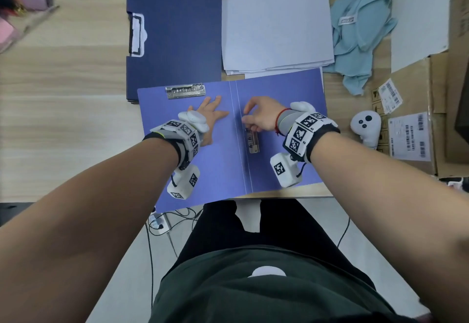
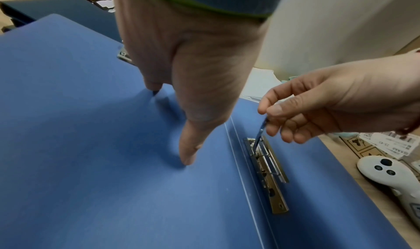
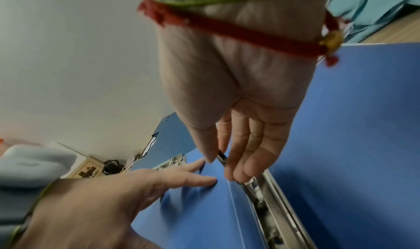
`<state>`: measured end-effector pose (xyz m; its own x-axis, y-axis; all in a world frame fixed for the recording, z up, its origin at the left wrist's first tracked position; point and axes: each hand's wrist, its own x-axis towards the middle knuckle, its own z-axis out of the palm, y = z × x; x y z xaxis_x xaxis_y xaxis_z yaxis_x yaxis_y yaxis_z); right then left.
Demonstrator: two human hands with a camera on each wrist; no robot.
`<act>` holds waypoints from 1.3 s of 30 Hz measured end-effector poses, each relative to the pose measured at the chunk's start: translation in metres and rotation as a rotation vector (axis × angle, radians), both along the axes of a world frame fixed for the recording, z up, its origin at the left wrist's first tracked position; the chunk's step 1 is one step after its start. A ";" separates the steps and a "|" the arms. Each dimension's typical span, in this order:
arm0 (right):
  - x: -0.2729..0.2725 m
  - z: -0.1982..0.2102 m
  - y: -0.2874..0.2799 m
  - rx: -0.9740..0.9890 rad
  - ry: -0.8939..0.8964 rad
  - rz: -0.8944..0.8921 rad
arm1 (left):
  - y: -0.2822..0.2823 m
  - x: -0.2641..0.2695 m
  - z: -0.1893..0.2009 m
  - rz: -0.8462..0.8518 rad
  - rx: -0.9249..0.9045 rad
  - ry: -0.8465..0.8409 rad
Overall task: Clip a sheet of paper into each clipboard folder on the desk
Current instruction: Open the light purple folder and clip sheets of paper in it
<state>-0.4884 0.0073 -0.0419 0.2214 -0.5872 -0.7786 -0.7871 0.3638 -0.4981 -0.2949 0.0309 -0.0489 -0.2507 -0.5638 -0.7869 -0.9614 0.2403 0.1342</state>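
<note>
Opening the clip of the open folder point(image 1: 228, 140) on the table point(image 1: 63, 94).
Left hand point(image 1: 208, 117) presses flat, fingers spread; right hand point(image 1: 261, 117) pinches the clip lever point(image 2: 261, 132). Next, probably a sheet from the paper stack point(image 1: 276, 28).

Seen from behind the wrist: right hand point(image 3: 238, 94), red cord bracelet point(image 3: 227, 30) with a gold bead across it, fingers pointing down at an open blue folder point(image 3: 352, 145). Thumb and fingers pinching the raised metal lever point(image 3: 222, 157) of the long spring clip point(image 3: 268, 204) beside the folder's centre crease. Left of the crease, left hand point(image 3: 109, 199) spread flat, fingertips point(image 3: 204, 179) pressed on the folder's left leaf. Near that leaf's far edge, a second metal clip point(image 3: 172, 162). Beyond, a darker blue clipboard folder point(image 3: 172, 136) with a white-edged clip. At the top right corner, pale blue cloth point(image 3: 375, 6) on the wooden desk point(image 3: 393, 31).
</note>
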 end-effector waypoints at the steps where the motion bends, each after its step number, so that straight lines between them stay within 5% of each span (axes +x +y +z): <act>1: 0.000 -0.002 -0.006 -0.016 -0.006 -0.015 | -0.003 0.000 0.002 0.003 0.012 0.000; 12: -0.037 0.002 -0.091 -0.229 0.183 -0.123 | -0.065 -0.014 0.020 0.347 -0.161 0.100; 21: -0.057 -0.005 -0.125 -0.212 0.393 0.174 | -0.116 -0.049 -0.003 0.678 -0.004 0.079; 23: -0.057 -0.008 -0.127 -0.182 0.439 0.197 | -0.127 -0.058 -0.003 0.681 0.032 0.053; 27: -0.060 -0.009 -0.131 -0.178 0.462 0.160 | -0.138 -0.067 0.007 0.956 0.003 0.057; 33: -0.059 -0.016 -0.131 -0.162 0.476 0.148 | -0.154 -0.066 -0.050 1.369 0.008 0.345; 36: -0.062 -0.020 -0.130 -0.158 0.486 0.141 | -0.150 -0.079 -0.003 1.546 0.135 0.531; 39: -0.067 -0.021 -0.128 -0.159 0.459 0.150 | -0.150 -0.082 0.002 1.570 0.175 0.627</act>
<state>-0.5554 -0.1211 -0.0630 -0.0318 -0.6941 -0.7191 -0.9756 0.1779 -0.1286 -0.3768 -0.1195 -0.0468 0.1494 -0.4771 -0.8660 -0.0347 -0.8779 0.4777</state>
